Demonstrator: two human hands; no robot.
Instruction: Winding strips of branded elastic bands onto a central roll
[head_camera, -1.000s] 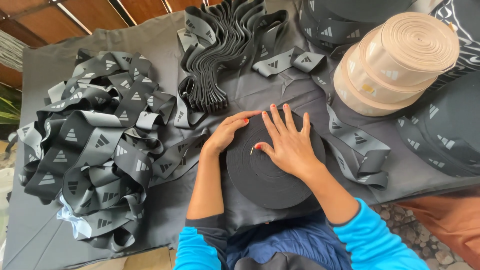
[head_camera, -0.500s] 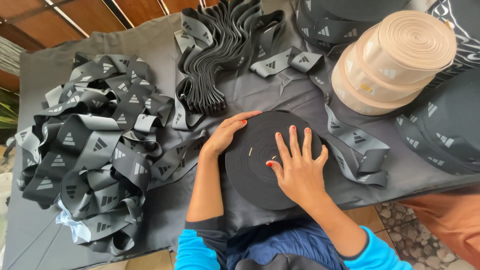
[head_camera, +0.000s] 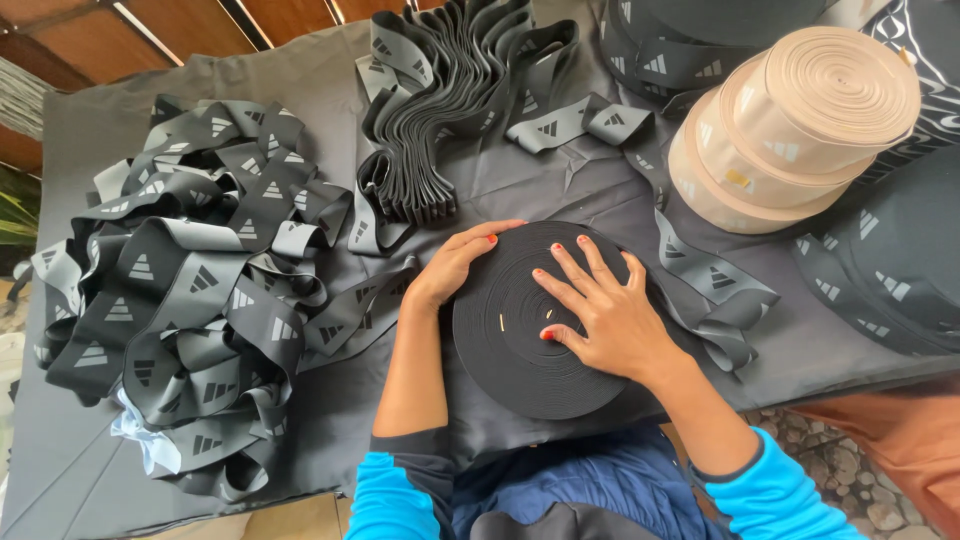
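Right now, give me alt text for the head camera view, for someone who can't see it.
Two hands rest on a flat black roll of elastic band on a dark cloth-covered table: the left hand cups its upper left edge, the right hand lies spread on top. A loose heap of grey patterned band lies to the left, beige rolls at upper right.

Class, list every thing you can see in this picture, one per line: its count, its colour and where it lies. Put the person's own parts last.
black roll of band: one, black, flat at the table's near edge, under both hands
loose band heap: one, grey and black with pale marks, left
folded band stack: one, dark grey, top centre
beige rolls: two stacked, beige, top right
dark rolls: at least two, black, right and top right
table cover: one, dark grey
left hand: on the roll's left edge
right hand: spread flat on the roll
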